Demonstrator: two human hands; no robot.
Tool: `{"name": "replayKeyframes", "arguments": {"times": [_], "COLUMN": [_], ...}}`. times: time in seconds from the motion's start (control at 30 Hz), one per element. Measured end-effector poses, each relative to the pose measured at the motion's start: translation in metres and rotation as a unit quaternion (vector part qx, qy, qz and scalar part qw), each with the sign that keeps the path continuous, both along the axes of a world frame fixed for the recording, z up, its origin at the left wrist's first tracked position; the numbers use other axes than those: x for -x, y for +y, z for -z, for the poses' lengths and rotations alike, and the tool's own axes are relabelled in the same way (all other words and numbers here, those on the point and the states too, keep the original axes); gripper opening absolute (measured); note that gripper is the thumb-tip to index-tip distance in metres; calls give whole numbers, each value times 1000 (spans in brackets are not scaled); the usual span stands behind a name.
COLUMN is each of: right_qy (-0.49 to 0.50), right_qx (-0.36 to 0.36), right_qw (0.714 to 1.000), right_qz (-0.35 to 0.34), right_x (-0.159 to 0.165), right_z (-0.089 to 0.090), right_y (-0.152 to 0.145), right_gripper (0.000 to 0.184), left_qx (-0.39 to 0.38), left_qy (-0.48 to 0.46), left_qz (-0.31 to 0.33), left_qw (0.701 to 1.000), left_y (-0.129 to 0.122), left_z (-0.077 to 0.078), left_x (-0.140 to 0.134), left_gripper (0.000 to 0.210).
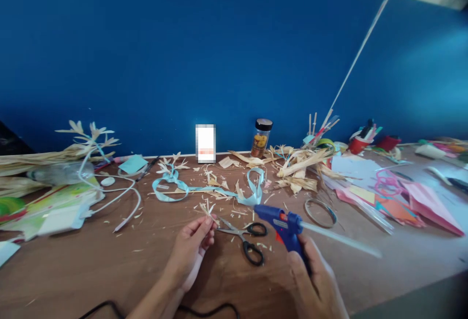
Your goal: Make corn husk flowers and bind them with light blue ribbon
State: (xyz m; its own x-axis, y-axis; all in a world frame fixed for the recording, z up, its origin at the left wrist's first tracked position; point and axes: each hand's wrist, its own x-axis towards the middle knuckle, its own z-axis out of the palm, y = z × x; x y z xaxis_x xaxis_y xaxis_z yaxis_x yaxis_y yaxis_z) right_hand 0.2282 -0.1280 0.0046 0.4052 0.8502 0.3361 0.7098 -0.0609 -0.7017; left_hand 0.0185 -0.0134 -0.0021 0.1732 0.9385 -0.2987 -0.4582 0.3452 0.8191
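Observation:
My left hand point(197, 241) pinches a small bundle of pale dried husk strips point(207, 209), their tips fanning out above the fingers. Wrapped round the handle of a blue hot glue gun point(283, 224), my right hand point(316, 280) holds it with the nozzle pointing left and a long clear glue stick point(340, 238) jutting from the back. Between the two hands lie black-handled scissors point(243, 233), slightly open, blades toward my left hand. Behind them a light blue ribbon point(215, 191) curls across the table among husk scraps.
A jar with a black lid point(260, 138) stands by the blue wall. Dried husks point(303, 163), a tape ring point(321, 212) and coloured paper point(433, 204) lie to the right. At left are a white cable point(133, 204), a power bank-like white block point(64, 220) and husk flowers point(89, 136). A black cord point(210, 311) runs along the front.

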Motion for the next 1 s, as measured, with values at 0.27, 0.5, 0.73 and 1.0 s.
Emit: {"name": "replayKeyframes", "arguments": {"times": [0.27,0.5,0.73,1.0], "right_qy": [-272,-385,-295,434], "right_qx": [20,129,21,42], "right_qw": [953,899,941,876], "right_qz": [131,161,167,-206], "right_x": [-81,-107,-62,90], "right_z": [10,32,-17,-32], "right_y": [-3,-7,-9,56], "right_gripper": [37,36,51,27], "left_qx": [24,19,30,6], "left_qy": [-1,-42,-75,-132], "left_qz": [-14,-14,-10,-6], "left_qw": [1000,999,997,991], "left_y": [-1,0,-1,-3], "left_z": [-2,-2,-5,-2], "left_x": [-2,-1,-1,-1], "left_gripper": [24,21,19,15]}}
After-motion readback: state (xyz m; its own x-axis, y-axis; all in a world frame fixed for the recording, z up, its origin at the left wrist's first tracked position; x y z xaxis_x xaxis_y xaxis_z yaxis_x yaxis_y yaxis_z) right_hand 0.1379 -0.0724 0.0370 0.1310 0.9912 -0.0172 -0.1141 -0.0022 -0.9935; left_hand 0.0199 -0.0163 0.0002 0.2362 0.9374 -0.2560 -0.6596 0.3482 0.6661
